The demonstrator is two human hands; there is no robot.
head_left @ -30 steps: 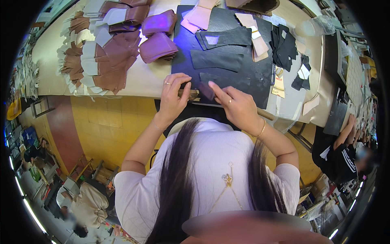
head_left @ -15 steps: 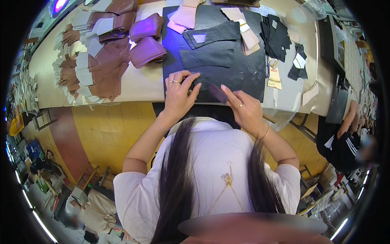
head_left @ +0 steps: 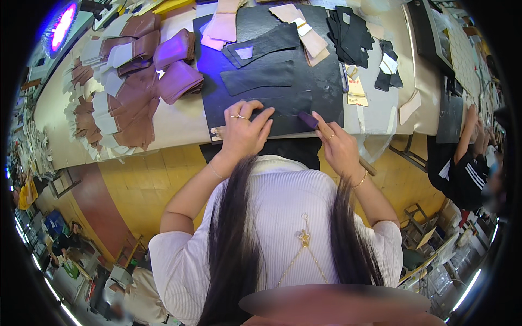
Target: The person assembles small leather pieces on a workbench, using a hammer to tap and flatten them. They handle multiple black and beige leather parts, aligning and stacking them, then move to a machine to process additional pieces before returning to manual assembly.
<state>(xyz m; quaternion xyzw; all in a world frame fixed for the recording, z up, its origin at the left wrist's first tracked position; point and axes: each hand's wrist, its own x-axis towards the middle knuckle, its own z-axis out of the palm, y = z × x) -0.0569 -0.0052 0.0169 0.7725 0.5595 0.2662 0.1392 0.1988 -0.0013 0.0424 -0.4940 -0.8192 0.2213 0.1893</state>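
Observation:
A black leather piece (head_left: 293, 103) lies on the black mat (head_left: 329, 103) close to the table's front edge. Its left end is at the fingertips of my left hand (head_left: 246, 127), whose thumb and index finger are bent toward each other. My right hand (head_left: 340, 146) pinches a flat dark purple tool (head_left: 308, 120) with a rounded end, held at the right end of that piece; its exact kind I cannot make out. Just beyond, a second black leather piece (head_left: 258, 79) lies flat. Farther back is a small stack of black pieces (head_left: 266, 46) with a white scrap on it.
Fanned brown leather pieces (head_left: 136, 108) and brown stacks (head_left: 179, 82) cover the table's left side. Pale pink bundles (head_left: 222, 24), black bundles (head_left: 350, 38) and a yellow tag (head_left: 356, 89) lie toward the back and right. A co-worker's arm (head_left: 468, 130) shows far right.
The purple tool has moved right, from over the middle of the black leather piece to its right end. My left hand stays at the left end. The whole view has shifted slightly.

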